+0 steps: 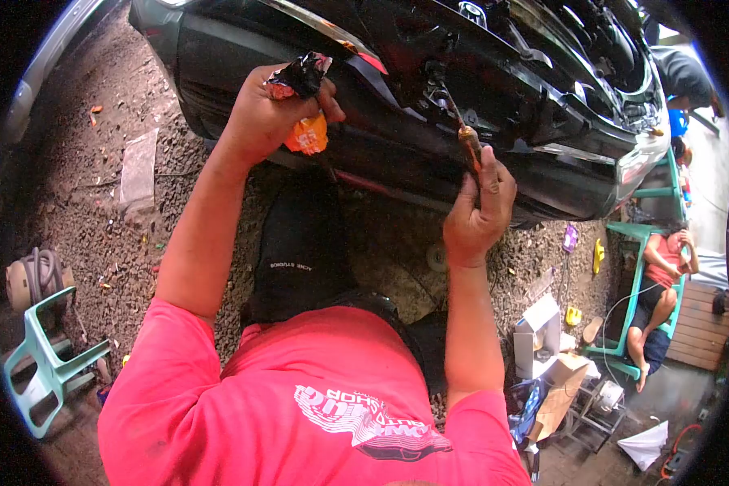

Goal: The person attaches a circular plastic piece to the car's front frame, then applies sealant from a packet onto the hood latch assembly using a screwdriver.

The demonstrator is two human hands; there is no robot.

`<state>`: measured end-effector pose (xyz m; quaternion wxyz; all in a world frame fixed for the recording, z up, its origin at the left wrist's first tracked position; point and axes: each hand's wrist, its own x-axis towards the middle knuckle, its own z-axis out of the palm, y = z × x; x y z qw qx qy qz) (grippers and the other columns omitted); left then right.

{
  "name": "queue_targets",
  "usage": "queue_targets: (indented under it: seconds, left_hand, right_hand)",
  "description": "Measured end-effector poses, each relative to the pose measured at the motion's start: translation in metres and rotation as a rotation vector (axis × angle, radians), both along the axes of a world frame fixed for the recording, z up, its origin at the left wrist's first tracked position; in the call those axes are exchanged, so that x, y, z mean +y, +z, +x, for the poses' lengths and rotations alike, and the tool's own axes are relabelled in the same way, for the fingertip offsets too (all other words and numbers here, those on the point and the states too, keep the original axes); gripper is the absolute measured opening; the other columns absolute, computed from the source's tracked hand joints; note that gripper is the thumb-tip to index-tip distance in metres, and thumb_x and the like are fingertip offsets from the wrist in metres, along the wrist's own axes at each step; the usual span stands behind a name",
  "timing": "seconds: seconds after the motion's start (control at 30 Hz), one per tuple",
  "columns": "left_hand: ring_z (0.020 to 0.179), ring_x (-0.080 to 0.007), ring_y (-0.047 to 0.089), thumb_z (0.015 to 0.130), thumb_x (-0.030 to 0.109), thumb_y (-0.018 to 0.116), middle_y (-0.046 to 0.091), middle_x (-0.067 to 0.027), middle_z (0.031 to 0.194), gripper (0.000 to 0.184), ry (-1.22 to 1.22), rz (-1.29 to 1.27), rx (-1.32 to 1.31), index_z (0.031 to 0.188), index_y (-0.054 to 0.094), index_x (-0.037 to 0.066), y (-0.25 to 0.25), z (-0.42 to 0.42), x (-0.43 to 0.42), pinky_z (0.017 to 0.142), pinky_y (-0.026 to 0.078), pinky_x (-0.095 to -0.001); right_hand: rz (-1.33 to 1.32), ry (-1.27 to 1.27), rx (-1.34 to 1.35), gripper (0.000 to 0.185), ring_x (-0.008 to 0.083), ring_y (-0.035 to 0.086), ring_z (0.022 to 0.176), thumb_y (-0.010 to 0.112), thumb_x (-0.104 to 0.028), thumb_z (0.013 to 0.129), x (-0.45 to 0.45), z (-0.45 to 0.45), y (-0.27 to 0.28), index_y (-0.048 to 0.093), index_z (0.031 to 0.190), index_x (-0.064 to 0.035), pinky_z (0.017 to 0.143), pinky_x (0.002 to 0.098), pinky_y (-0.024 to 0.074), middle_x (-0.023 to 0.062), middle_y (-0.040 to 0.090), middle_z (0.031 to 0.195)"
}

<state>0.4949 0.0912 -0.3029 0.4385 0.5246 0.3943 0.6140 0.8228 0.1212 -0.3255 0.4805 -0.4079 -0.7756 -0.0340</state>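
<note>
The left hand (275, 105) is closed around a crumpled wrapper (300, 74). The wrapper is black and shiny and sticks out of the top of the fist. A bright orange piece (308, 135) shows below the fingers. I cannot tell if it is part of the wrapper, or what is inside. This hand is in front of the car's bumper (543, 174), near its top edge.

The right hand (482, 206) grips a screwdriver (469, 147) by its yellow-brown handle, with the thumb and fingers around the end. The screwdriver leans up and to the left, over the front edge of the car. Its thin metal end points at the dark parts there. I cannot tell if the tip touches them.

On the ground to the right is a white box (535, 328) with its top open. A brown box (560, 397) sits just beside it. What they hold is too small to tell. Near them, a person (664, 263) in a red top lies on a green bench (636, 230). On the ground far to the left, a green chair (32, 332) is just beside a rolled-up hose (40, 274).
</note>
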Motion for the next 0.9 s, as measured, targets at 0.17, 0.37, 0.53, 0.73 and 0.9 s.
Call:
queue_targets:
  seconds: [0.17,0.37,0.53,0.73,0.9]
  left_hand:
    - [0.087,-0.0235,0.073,0.086,-0.001,0.067,0.075,-0.0150,0.090,0.004,-0.043,0.022,-0.012,0.090,0.068,-0.002,-0.002,-0.003,0.002,0.083,0.057,-0.0360]
    - [0.087,-0.0249,0.075,0.088,-0.003,0.067,0.072,-0.0126,0.091,0.002,-0.037,-0.014,-0.010,0.089,0.068,-0.003,0.002,-0.001,0.000,0.079,0.058,-0.0365]
    - [0.088,-0.0255,0.075,0.087,-0.004,0.067,0.070,-0.0116,0.092,0.001,-0.046,0.004,-0.014,0.088,0.067,-0.003,0.001,-0.002,0.000,0.079,0.058,-0.0370]
    - [0.088,-0.0252,0.075,0.088,-0.003,0.066,0.071,-0.0119,0.092,0.002,-0.040,0.002,0.013,0.089,0.068,-0.003,0.001,-0.002,0.000,0.080,0.058,-0.0365]
    - [0.088,-0.0251,0.075,0.088,-0.002,0.066,0.072,-0.0129,0.091,0.003,-0.044,-0.004,-0.009,0.089,0.068,-0.004,0.000,-0.002,0.000,0.081,0.058,-0.0363]
  right_hand:
    - [0.002,0.001,0.062,0.056,0.0346,0.062,0.107,0.068,0.004,0.088,0.003,0.001,0.004,0.064,0.141,-0.0124,0.095,0.0443,0.0494,0.0153,0.067,0.119]
    - [-0.054,0.039,0.098,0.054,0.0344,0.062,0.107,0.067,0.005,0.088,0.000,0.001,0.003,0.063,0.140,-0.0109,0.096,0.0438,0.0500,0.0146,0.067,0.118]
    - [-0.046,0.054,0.066,0.054,0.0337,0.062,0.106,0.068,0.005,0.087,0.003,0.003,0.005,0.065,0.138,-0.0129,0.094,0.0433,0.0503,0.0139,0.067,0.116]
    - [0.009,0.044,-0.020,0.055,0.0272,0.063,0.107,0.069,0.012,0.086,0.007,0.012,0.006,0.067,0.136,-0.0099,0.095,0.0379,0.0510,0.0116,0.066,0.117]
    - [0.022,0.090,-0.009,0.057,0.0271,0.063,0.105,0.070,0.013,0.082,0.010,0.013,0.009,0.068,0.133,-0.0117,0.093,0.0375,0.0515,0.0102,0.066,0.113]
